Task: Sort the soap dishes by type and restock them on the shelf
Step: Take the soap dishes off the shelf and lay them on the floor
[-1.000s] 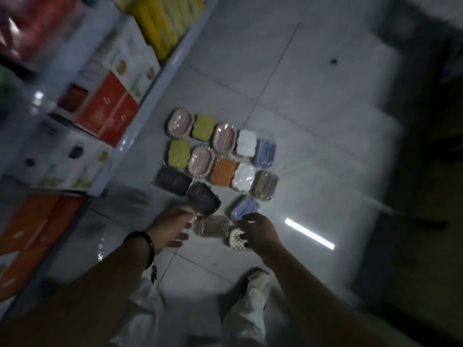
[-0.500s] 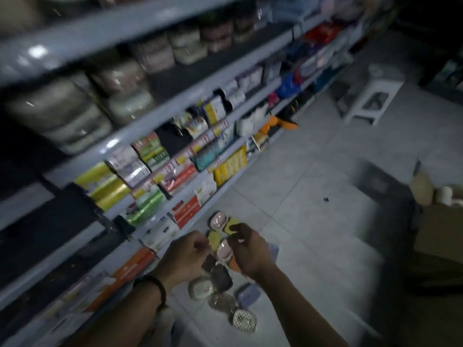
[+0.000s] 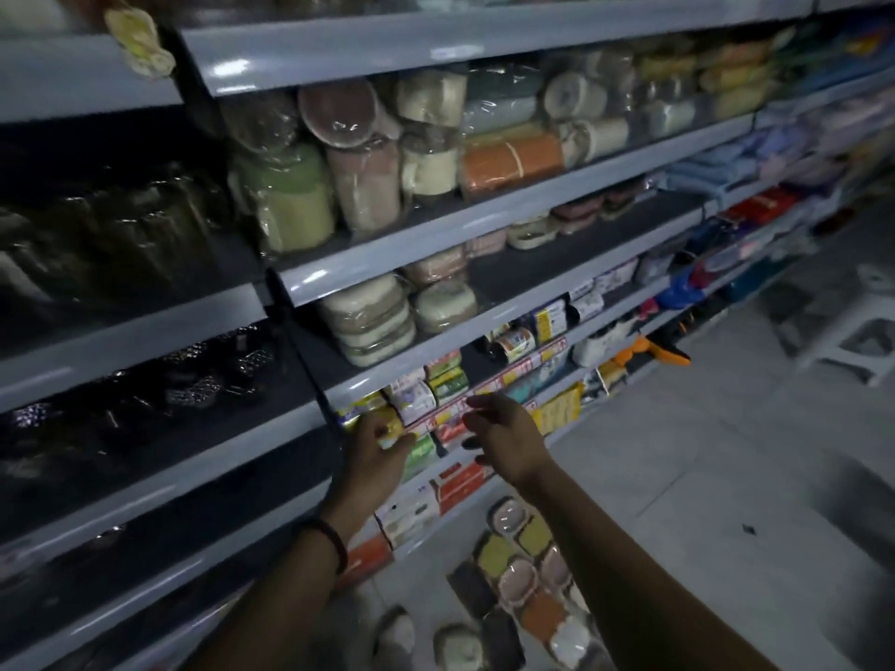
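Observation:
Several soap dishes (image 3: 516, 581) lie in rows on the floor at the foot of the shelf: pink scalloped, yellow-green, orange, white and dark ones. Wrapped stacks of pale soap dishes (image 3: 368, 319) stand on the grey shelf (image 3: 436, 339) at chest height, and more stacks (image 3: 532, 232) sit further along it. My left hand (image 3: 373, 457) is raised in front of the shelf below, its fingers against yellow packets; blur hides whether it grips anything. My right hand (image 3: 508, 440) hovers beside it with fingers spread and nothing in it.
Above are wrapped rolls and jars (image 3: 508, 162). Boxed and packeted goods (image 3: 450, 380) fill the lower shelves. The left bay holds dark wire items (image 3: 203, 380). A white plastic stool (image 3: 862, 341) stands in the tiled aisle on the right.
My view swung up from the floor to the shelf. Both hands rose from the dishes on the floor to chest height and moved apart; the right hand has opened.

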The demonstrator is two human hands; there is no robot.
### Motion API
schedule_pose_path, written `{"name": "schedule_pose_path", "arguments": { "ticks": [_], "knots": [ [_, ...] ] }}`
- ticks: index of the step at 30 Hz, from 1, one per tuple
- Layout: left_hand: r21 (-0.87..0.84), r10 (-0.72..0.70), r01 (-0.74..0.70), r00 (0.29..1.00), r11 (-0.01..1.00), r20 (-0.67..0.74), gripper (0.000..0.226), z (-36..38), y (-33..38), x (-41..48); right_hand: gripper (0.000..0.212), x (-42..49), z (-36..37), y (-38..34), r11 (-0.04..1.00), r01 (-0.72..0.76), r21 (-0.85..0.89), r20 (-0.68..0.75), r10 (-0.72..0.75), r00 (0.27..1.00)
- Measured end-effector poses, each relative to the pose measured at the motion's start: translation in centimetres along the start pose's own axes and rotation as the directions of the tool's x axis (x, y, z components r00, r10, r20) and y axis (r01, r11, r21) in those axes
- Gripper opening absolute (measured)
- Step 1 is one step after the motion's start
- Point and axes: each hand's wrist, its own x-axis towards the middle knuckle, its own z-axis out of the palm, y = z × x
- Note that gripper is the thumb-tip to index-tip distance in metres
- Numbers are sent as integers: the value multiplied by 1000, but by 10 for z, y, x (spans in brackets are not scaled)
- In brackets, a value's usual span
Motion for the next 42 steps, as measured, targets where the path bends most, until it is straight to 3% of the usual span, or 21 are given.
{"name": "schedule_pose_path", "arguments": {
  "ticks": [3,6,8,11,13,14,17,19,24,28,33,38,42],
  "knots": [
    [-230,-48,18,991,973,-122,24,-20,15,34,41,36,28,-21,994,-32,100,17,30,999],
    [-421,-121,36,977,906,-176,48,-38,28,68,54,73,48,-41,970,-48,237,49,38,998],
    [-531,-183,66,968,845,-171,65,-46,33,89,50,96,57,-51,954,-46,296,47,34,998],
    [-607,-213,86,967,790,-141,81,-50,37,107,24,123,72,-65,928,-63,368,41,51,998],
    [-580,-180,56,971,813,-159,98,-50,36,118,18,137,83,-70,913,-66,402,25,61,998],
    [-549,-160,40,972,835,-173,103,-47,31,124,25,144,88,-71,909,-54,413,16,52,999],
    [-373,-51,-35,975,927,-217,110,-39,26,134,72,156,98,-83,889,-5,457,6,2,1000],
    [-278,34,-96,974,956,-222,113,-37,37,127,79,163,103,-90,881,22,473,1,-26,1000],
    [-265,72,-119,981,957,-180,116,-33,39,125,77,173,112,-91,872,55,487,-4,-61,998],
    [-219,104,-141,979,965,-175,120,-32,37,123,62,171,109,-92,868,55,494,0,-64,998],
    [-266,136,-180,975,947,-175,118,-31,32,119,62,166,113,-90,857,93,507,-74,-64,995],
    [-270,197,-243,962,932,-187,100,-23,24,106,53,151,102,-85,805,161,571,-168,-78,983],
    [-341,260,-319,943,884,-209,71,-13,25,84,53,132,90,-75,755,208,621,-237,-72,969]
  ]
}}
